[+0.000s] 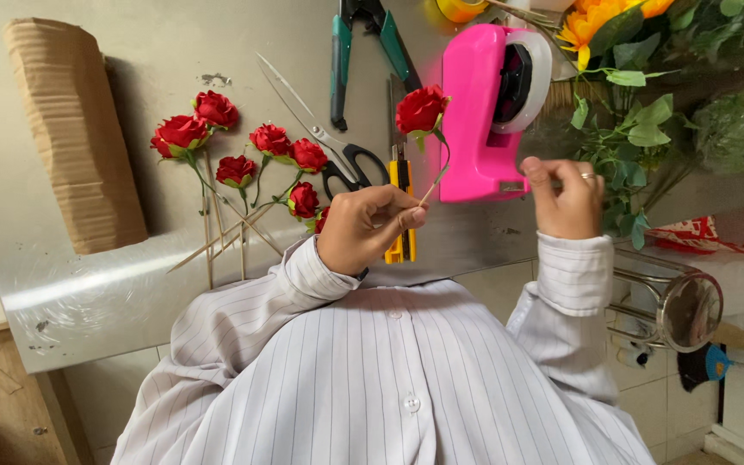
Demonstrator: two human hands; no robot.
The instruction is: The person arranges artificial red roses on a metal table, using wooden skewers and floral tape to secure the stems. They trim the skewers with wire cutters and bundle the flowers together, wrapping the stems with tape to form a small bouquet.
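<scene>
cardboard roll (pixel 75 138) lies at the far left of the grey table (pixel 71 293), ribbed and brown. right of it a cluster of red fabric roses (pixel 243 155) rests flat, their thin wooden sticks fanning toward the table's near edge. beyond them lie long scissors (pixel 329 151) with black handles, a pair of teal-handled pliers (pixel 363 43), and a yellow utility knife (pixel 399 207) partly hidden by the left hand (pixel 363 228). that hand is closed in a pinch around the lower end of a stick, holding up a single red rose (pixel 421 110) with a curved green stem, just in front of a bright pink tape dispenser (pixel 484 108). the right hand (pixel 566 198), a ring on one finger, has thumb and fingers pressed together beside the dispenser's cutter; whether it grips tape i cannot tell. green leaves (pixel 639 129) and a yellow artificial flower (pixel 596 21) crowd the far right.
</scene>
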